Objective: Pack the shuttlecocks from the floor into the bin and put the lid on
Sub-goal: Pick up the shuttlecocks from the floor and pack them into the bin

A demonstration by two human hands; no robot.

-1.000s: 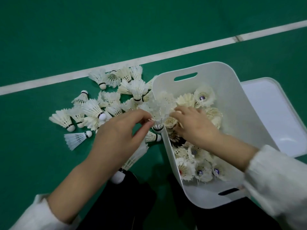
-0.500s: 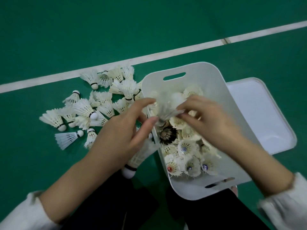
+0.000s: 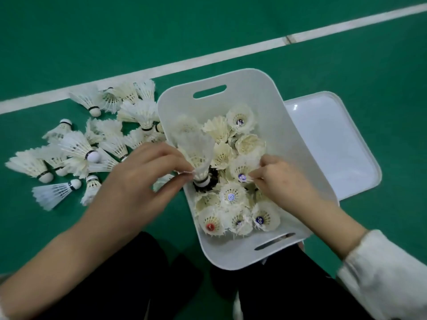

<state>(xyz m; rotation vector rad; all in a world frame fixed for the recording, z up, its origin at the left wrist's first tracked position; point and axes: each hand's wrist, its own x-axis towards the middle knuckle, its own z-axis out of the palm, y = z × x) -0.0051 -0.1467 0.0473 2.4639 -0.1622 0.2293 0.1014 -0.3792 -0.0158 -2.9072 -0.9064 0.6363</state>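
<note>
A white bin [image 3: 288, 144] stands on the green floor with several shuttlecocks [image 3: 238, 204] standing feathers-up inside. My left hand [image 3: 136, 188] pinches a white shuttlecock [image 3: 198, 155] near its cork, just inside the bin's left wall, above a dark-feathered one. Inside the bin, my right hand [image 3: 279, 181] pinches the feather rim of a shuttlecock with a blue cork sticker [image 3: 241, 169]. A pile of loose shuttlecocks [image 3: 92, 144] lies on the floor left of the bin. The white lid [image 3: 332, 144] lies flat behind the bin's right side.
A white court line [image 3: 208, 58] runs diagonally across the floor beyond the pile and bin. My dark-trousered legs [image 3: 150, 285] are at the bottom, close to the bin's near end. Green floor stretches beyond the line.
The left hand has brought its shuttlecock over the bin's left wall and down among the others. The right hand has shifted right, deeper in the bin, onto a blue-stickered shuttlecock.
</note>
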